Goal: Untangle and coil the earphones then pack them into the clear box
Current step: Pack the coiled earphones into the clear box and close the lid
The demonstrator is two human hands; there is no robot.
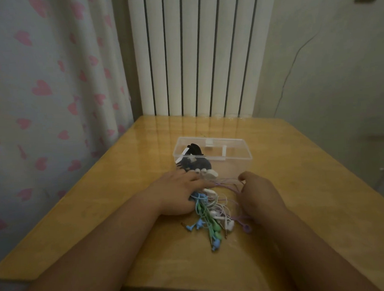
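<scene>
1. The left hand [180, 193] lies flat with its grip open. It presses the earphones [209, 219] onto the worktop [298, 184].
2. The right hand [258, 195] has its grip closed on the purple cord [229, 183], which runs between both hands.
3. The clear box [248, 152] sits just past the fingertips, with dark earphones [194, 163] inside.
4. Pull the purple cord slowly away from the pile, and stop if a knot gets tight.
</scene>
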